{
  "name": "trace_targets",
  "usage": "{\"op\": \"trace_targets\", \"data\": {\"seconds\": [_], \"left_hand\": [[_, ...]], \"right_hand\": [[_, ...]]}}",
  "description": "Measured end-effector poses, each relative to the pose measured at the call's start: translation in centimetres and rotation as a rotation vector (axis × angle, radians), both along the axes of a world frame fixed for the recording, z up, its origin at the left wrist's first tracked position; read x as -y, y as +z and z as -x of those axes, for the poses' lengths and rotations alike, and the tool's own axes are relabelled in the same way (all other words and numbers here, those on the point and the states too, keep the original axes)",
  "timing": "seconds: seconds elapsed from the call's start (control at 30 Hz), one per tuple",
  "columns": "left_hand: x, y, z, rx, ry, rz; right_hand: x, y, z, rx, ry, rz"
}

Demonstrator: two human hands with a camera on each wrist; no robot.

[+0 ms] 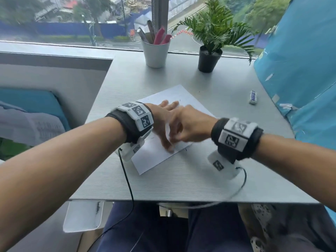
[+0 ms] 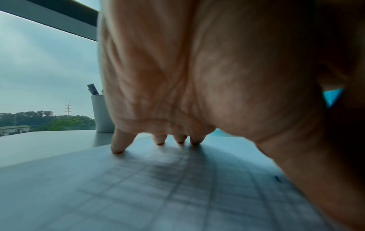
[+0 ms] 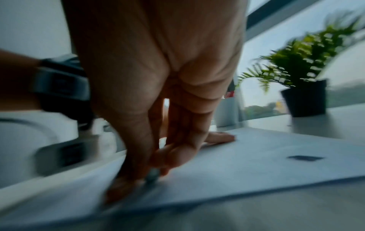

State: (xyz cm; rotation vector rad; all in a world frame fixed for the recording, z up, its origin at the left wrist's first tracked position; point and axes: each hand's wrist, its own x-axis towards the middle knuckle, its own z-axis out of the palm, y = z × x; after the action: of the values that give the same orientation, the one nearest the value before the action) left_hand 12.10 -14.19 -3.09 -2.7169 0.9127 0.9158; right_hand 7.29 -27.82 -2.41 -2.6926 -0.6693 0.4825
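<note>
A white paper sheet (image 1: 154,159) lies on the grey table (image 1: 181,182), faintly ruled with pencil lines in the left wrist view (image 2: 177,187). My left hand (image 1: 163,124) presses down on it with straight, spread fingers; the fingertips (image 2: 118,148) touch the sheet. My right hand (image 1: 177,135) reaches in beside the left thumb, blurred. In the right wrist view its thumb and fingers (image 3: 173,157) pinch a small grey object (image 3: 152,174) against the paper (image 3: 256,171); I cannot tell what the object is.
At the back by the window stand a white cup of pens (image 1: 155,51) and a potted fern (image 1: 209,59). A sleeved eraser (image 1: 253,96) lies at the right, near a blue panel (image 1: 300,70). Wrist-camera cables (image 1: 127,179) hang over the table's front edge.
</note>
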Motion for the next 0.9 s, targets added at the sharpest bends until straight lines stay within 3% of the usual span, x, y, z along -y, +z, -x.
{"op": "trace_targets", "data": {"seconds": [0.17,0.37,0.5,0.57,0.73,0.9], "left_hand": [[-0.5,-0.8,-0.5,0.023,0.039,0.008],[0.1,0.0,0.0,0.001,-0.005,-0.015],[-0.4,-0.7,-0.5,0.011,0.038,0.012],[-0.3,-0.6,-0.4,0.02,0.041,0.001],[-0.1,0.0,0.1,0.0,0.026,-0.003],[-0.5,-1.0,-0.4,0.024,0.029,0.024]], "right_hand": [[2.8,0.3,-5.4,0.192,-0.268,0.018],[-0.2,-0.1,0.0,-0.003,0.004,0.022],[2.7,0.6,-5.0,0.151,-0.221,0.046],[2.4,0.4,-5.1,0.18,-0.255,0.049],[-0.1,-0.2,-0.5,0.04,0.013,0.048],[2.9,0.6,-5.4,0.147,-0.253,0.025]]}}
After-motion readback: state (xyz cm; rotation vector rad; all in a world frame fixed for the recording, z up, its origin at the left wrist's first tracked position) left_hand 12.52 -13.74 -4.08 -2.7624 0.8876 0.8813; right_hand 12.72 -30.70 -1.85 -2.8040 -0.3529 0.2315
